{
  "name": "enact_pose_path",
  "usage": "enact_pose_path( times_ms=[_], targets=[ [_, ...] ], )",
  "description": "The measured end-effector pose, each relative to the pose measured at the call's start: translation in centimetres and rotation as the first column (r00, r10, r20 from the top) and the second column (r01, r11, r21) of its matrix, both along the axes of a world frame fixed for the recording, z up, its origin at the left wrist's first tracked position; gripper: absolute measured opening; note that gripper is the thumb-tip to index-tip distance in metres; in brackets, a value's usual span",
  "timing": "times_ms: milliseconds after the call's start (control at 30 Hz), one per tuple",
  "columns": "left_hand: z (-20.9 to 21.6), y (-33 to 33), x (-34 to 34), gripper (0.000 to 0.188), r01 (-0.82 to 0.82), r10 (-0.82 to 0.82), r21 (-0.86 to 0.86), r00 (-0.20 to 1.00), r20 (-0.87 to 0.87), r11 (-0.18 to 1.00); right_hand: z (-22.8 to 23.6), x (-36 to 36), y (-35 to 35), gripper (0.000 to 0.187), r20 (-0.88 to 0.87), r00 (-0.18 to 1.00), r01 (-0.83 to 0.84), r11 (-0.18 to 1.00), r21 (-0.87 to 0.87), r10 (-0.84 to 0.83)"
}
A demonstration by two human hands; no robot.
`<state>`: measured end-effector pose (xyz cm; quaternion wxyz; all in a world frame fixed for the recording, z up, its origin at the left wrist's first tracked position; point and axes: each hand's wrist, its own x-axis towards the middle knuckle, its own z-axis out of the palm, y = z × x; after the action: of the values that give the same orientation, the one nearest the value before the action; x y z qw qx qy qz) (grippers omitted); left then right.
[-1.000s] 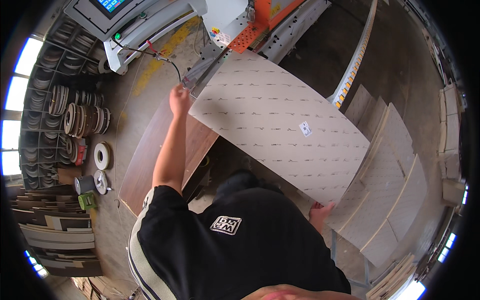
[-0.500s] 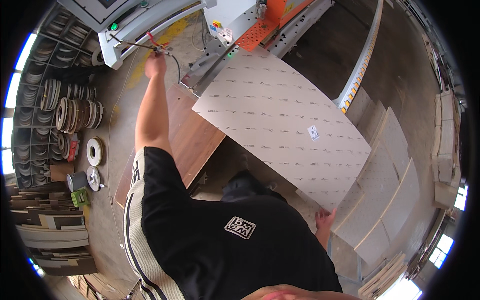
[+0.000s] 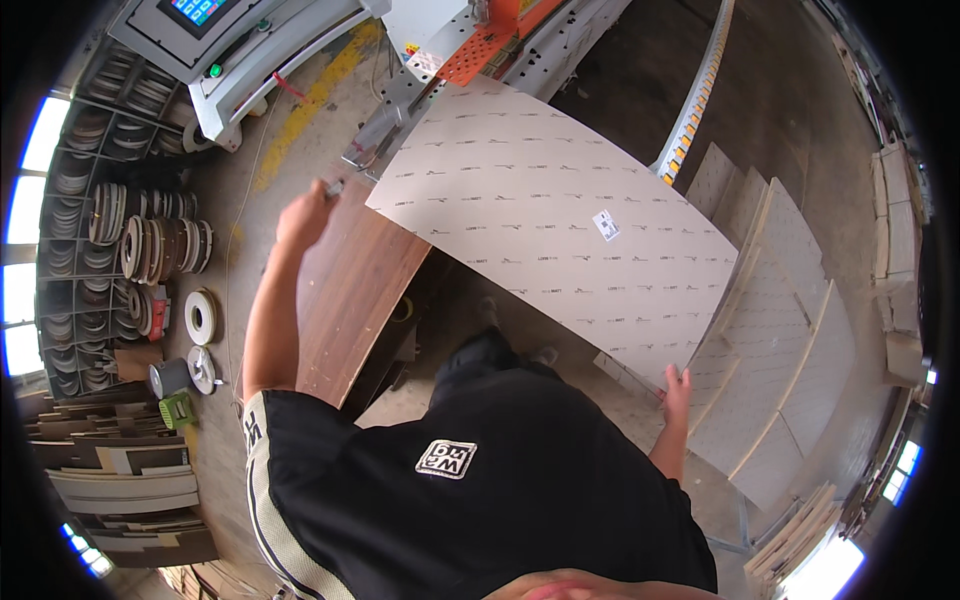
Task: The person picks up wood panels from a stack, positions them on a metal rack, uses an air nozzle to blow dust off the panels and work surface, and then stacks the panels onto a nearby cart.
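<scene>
A large pale panel point(image 3: 560, 220) with printed film and a white label point(image 3: 606, 225) lies slanting across the middle, its far end at the orange-guarded machine point(image 3: 465, 65). My right hand point(image 3: 676, 392) grips its near right corner, fingertips at the edge. My left hand point(image 3: 306, 217) is closed, slightly blurred, above a brown wood-grain board point(image 3: 365, 270), left of the panel. A small grey metal end point(image 3: 334, 188) juts from that fist. It looks like part of an air blow gun; the rest is hidden by the hand and blur.
A control cabinet point(image 3: 215, 75) with a lit screen stands at the far left. Racked edge-band rolls point(image 3: 150, 245) line the left side, a green box point(image 3: 176, 411) below them. A roller rail point(image 3: 700, 95) runs far right, and stacked panels point(image 3: 770, 340) lie at the right.
My left hand has come back from beside the cabinet to above the brown board, the blow gun's long nozzle no longer showing. My right hand has closed on the panel's corner. The view has shifted slightly.
</scene>
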<state>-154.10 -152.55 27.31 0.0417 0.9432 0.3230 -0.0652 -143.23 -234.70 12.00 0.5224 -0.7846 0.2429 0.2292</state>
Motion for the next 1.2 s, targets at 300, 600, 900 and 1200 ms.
enact_pose_path(
  times_ms=[300,600,900,1200],
  targets=[
    [-9.8,-10.1,3.7,0.033,-0.152,0.314,-0.523,0.920,0.235,0.839,-1.0,-0.3,-0.9,0.050,0.089,0.996,0.023,0.999,0.044,-0.027],
    [-9.8,-44.0,5.3,0.043,0.487,-0.584,-0.556,0.812,0.003,0.673,-1.8,-0.2,-2.1,0.047,0.056,0.981,0.150,0.910,0.386,-0.185],
    [-11.0,-24.8,-7.1,0.031,-0.310,0.631,-0.847,0.775,0.038,0.431,-3.0,0.4,-3.0,0.046,-0.017,0.985,0.156,0.858,0.489,-0.170],
    [-5.0,-40.6,-13.2,0.042,0.122,-0.279,-0.566,0.939,-0.199,0.815,-2.1,1.8,-2.8,0.052,-0.034,0.998,0.070,0.914,0.399,-0.061]
  ],
)
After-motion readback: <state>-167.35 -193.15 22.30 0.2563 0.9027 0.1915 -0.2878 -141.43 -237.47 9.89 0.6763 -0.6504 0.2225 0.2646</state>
